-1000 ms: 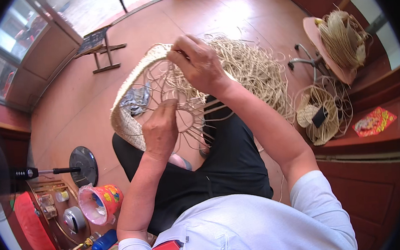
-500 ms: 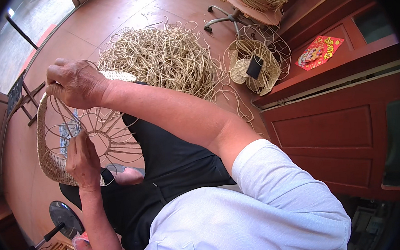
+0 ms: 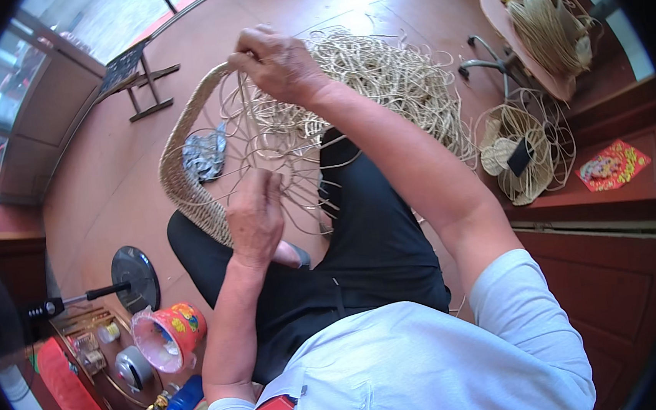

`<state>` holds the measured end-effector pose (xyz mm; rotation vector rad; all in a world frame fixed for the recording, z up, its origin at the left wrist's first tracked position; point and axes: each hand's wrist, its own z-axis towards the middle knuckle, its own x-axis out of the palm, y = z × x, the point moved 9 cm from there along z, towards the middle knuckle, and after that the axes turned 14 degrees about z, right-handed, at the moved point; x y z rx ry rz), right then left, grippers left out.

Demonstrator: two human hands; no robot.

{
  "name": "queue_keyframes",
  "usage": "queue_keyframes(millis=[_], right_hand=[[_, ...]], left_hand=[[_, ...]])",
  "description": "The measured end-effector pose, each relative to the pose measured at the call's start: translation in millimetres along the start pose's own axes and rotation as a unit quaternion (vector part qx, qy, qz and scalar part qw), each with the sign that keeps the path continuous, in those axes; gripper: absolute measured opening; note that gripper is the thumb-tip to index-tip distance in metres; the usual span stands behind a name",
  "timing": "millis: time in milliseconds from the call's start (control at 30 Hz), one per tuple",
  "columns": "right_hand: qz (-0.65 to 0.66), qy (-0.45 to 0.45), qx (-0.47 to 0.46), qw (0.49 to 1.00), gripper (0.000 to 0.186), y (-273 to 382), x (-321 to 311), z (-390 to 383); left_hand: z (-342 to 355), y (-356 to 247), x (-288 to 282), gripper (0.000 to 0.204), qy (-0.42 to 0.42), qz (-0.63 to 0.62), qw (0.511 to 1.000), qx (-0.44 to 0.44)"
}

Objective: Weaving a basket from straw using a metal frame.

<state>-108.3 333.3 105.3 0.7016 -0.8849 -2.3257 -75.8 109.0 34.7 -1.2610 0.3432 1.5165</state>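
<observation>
A partly woven straw basket [image 3: 176, 164] stands on edge by my left knee. Its curved band is tightly woven, and thin bare spokes fan inside it toward a small ring. My right hand [image 3: 278, 64] is closed at the top end of the band, fingers curled over, with cord strands running down from it. Lower down, my left hand [image 3: 254, 220] has its fingers pressed together among the spokes. What the left fingertips pinch is hidden.
Ahead lies a big heap of loose straw cord [image 3: 388, 85]. A wheeled chair [image 3: 496, 45] bears a cord bundle. Beside it, another unfinished weave [image 3: 537, 169] holds a dark flat object [image 3: 521, 157]. A red bucket [image 3: 180, 328] and round stand base [image 3: 135, 278] are at left.
My view has turned left, so the scene sits further right and the bucket shows fully. Both hands stay at the basket, the right at its top and the left among the spokes.
</observation>
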Motion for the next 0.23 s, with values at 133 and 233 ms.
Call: queue_keyframes(millis=[133, 233], right_hand=[[-0.019, 0.012, -0.003, 1.0, 0.023, 5.7, 2.6, 0.4], [-0.023, 0.01, -0.028, 0.999, 0.023, 15.4, 5.5, 5.0]], left_hand=[[-20.1, 12.6, 10.7, 0.015, 0.054, 0.046, 0.996, -0.056], [-28.6, 8.1, 11.5, 0.017, 0.066, 0.058, 0.995, -0.052]])
